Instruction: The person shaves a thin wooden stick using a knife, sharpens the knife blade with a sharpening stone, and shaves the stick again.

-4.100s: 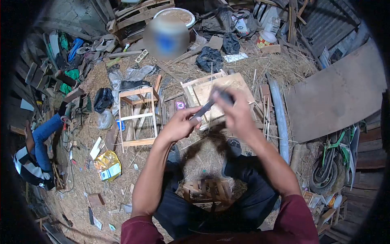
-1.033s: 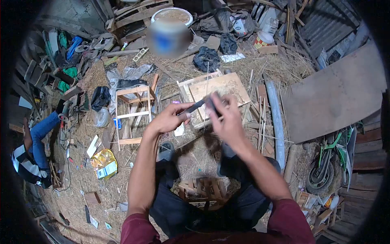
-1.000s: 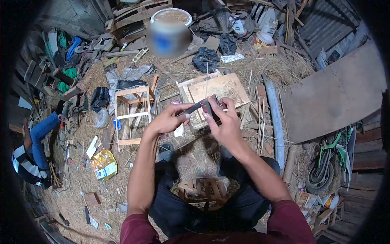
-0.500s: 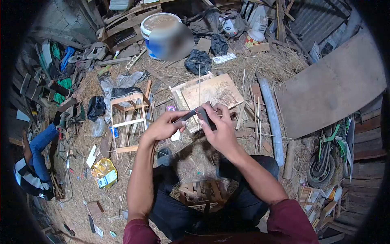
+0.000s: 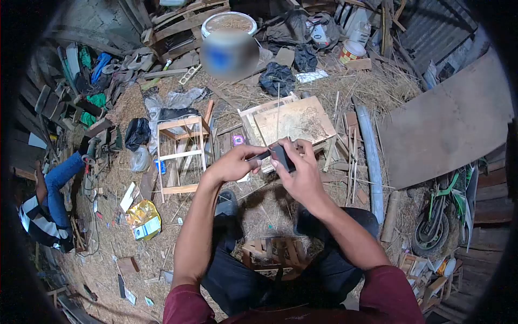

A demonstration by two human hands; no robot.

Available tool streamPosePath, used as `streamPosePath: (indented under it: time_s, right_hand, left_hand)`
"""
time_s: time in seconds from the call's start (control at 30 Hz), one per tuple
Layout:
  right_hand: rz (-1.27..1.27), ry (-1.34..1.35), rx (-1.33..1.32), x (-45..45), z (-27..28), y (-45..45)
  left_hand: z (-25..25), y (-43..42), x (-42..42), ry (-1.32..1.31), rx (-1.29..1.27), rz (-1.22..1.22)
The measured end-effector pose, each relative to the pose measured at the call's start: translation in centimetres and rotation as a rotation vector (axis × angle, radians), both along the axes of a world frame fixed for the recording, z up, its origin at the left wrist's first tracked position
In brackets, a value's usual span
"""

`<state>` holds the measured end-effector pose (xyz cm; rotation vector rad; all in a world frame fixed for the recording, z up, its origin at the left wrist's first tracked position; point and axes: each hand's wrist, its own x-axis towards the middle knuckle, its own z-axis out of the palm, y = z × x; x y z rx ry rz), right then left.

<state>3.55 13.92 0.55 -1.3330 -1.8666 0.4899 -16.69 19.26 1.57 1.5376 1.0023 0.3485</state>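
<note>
My left hand (image 5: 233,163) is closed on a narrow dark strip (image 5: 263,155) that reaches toward the other hand. In my right hand (image 5: 300,171) a dark flat piece (image 5: 281,157) is pinched between thumb and fingers. Whether the strip and the flat piece are one object, I cannot tell. A thin pale stick (image 5: 278,110) extends away from me from between the hands; its near end is hidden by the fingers. Beyond the hands lies a wooden board (image 5: 291,120) on a low wooden stand, with shavings on it.
A small wooden frame (image 5: 181,153) stands left of the hands. A bucket (image 5: 229,22) sits at the back, a large panel (image 5: 442,124) leans at right, near a small motorbike (image 5: 436,221). At far left another person (image 5: 59,189) is partly visible. Straw and scraps cover the ground.
The view has shifted, so the surroundings sit further right in frame. Both hands have drawn closer together, and less of the dark strip shows between them. The flat piece has turned to show a broader face.
</note>
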Motion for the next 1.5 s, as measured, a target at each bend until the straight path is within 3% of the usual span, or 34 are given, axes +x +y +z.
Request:
streamPosePath:
  time_s: [0.13,0.27,0.4,0.5,0.63,0.8,0.93,1.03,1.17,1.27,1.4,1.5]
  right_hand:
    - [-0.16,0.038,0.081,1.5,0.9,2.9]
    - [-0.018,0.05,-0.02,-0.5,-0.1,-0.5]
    - [-0.189,-0.019,-0.007,0.9,1.4,2.8]
    - [-0.046,0.008,-0.033,-0.4,0.7,-0.4]
    - [-0.157,-0.023,0.024,2.3,1.9,2.8]
    - [-0.039,0.001,-0.047,0.3,-0.1,0.0]
    - [-0.111,0.055,0.085,1.4,1.4,2.2]
    - [-0.027,0.02,0.043,0.0,0.4,0.3]
    - [-0.178,-0.006,0.054,3.0,1.9,3.4]
    - [0.001,-0.017,0.029,1.2,0.0,0.2]
    - [-0.162,0.037,0.006,3.0,1.5,3.5]
    - [-0.024,0.063,-0.113,0.3,0.9,-0.1]
  left_hand:
    - [-1.4,-0.3,0.5,-0.043,0.01,0.008]
    - [-1.7,-0.1,-0.3,-0.017,0.008,0.02]
    - [-0.8,-0.4,-0.4,0.015,-0.008,0.01]
    - [-1.4,-0.3,-0.9,-0.048,0.018,0.032]
    - [-1.4,-0.8,-0.7,-0.019,0.032,-0.005]
    - [-0.7,-0.6,-0.7,-0.03,-0.044,0.028]
    - [-0.8,-0.6,-0.6,-0.038,0.02,0.053]
    - [-0.6,-0.3,-0.8,-0.056,0.031,0.051]
    - [-1.0,-0.7,0.1,-0.043,0.055,0.023]
    - [0.0,-0.9,0.0,-0.004,-0.045,0.044]
    - [-0.5,-0.9,0.9,0.0,0.073,0.053]
    - [-1.5,-0.9,0.8,-0.071,0.038,0.127]
